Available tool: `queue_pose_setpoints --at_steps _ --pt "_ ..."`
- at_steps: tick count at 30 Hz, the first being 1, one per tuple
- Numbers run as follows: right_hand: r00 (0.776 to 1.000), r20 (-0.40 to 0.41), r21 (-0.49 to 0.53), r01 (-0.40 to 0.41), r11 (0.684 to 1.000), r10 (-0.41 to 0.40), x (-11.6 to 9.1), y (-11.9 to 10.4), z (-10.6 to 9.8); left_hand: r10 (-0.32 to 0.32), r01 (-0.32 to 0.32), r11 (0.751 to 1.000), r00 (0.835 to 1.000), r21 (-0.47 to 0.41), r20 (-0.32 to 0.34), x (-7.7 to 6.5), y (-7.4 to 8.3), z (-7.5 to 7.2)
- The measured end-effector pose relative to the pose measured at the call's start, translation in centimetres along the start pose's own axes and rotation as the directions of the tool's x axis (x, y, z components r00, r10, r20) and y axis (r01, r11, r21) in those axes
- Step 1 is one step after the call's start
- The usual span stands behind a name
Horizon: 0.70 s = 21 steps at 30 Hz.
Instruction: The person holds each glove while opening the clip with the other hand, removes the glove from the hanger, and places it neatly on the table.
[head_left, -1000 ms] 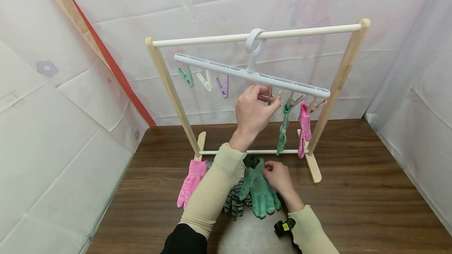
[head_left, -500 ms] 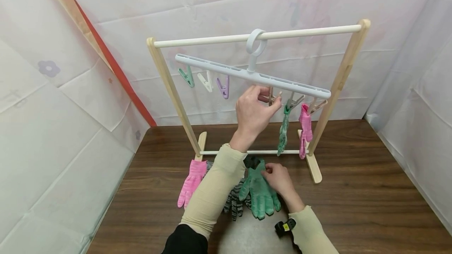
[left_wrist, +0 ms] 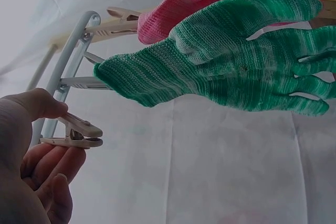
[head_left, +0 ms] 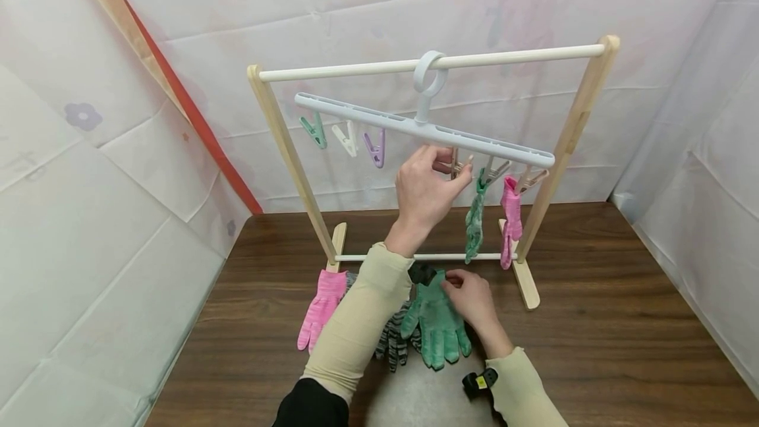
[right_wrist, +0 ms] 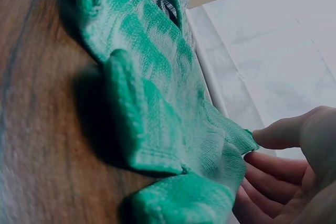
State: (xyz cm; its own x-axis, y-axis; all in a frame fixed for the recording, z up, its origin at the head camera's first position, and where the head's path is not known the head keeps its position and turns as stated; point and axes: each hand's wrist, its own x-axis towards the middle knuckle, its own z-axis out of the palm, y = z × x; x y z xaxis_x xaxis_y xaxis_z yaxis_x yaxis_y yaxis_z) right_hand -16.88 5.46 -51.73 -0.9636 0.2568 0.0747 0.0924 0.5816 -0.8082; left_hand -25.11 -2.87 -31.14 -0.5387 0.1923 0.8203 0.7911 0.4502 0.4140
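My left hand (head_left: 425, 184) pinches a beige clothespin (left_wrist: 79, 132) that hangs from the pale blue hanger (head_left: 379, 117); thumb and fingers are on its two handles. To its right a green glove (head_left: 475, 223) and a pink glove (head_left: 511, 216) dangle from two more clothespins. Down on the table, my right hand (head_left: 471, 298) pinches the cuff edge of another green glove (right_wrist: 168, 98) between thumb and fingers. That glove overlaps a black-and-grey striped glove (head_left: 393, 341). A second pink glove (head_left: 323, 305) lies left of my left sleeve.
The hanger hooks over the top bar of a wooden rack (head_left: 510, 56). Green (head_left: 314, 129), white and purple (head_left: 375, 149) clothespins hang at its left half. The rack stands on a dark wooden table (head_left: 628, 321) with white sheets behind and beside it.
Both hands stay almost where they were. The hanging green and pink gloves turn and sway slightly.
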Motion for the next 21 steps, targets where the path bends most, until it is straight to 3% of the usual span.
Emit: queue_pose_setpoints --at_steps 6,12,21 --pt "0.998 -0.045 0.034 0.032 0.999 -0.031 0.0 -0.4 -0.1 0.003 -0.003 1.000 1.000 -0.006 -0.001 0.0 -0.1 0.0" --pt "0.991 -0.078 0.077 0.115 0.990 -0.109 -0.2 -0.8 0.0 0.008 -0.008 1.000 1.000 -0.021 -0.004 -0.1 -0.2 0.0" --pt "0.976 -0.110 0.074 0.199 0.977 -0.190 -0.6 -1.6 -0.5 0.011 -0.011 1.000 1.000 -0.022 -0.007 -0.1 -0.2 0.0"
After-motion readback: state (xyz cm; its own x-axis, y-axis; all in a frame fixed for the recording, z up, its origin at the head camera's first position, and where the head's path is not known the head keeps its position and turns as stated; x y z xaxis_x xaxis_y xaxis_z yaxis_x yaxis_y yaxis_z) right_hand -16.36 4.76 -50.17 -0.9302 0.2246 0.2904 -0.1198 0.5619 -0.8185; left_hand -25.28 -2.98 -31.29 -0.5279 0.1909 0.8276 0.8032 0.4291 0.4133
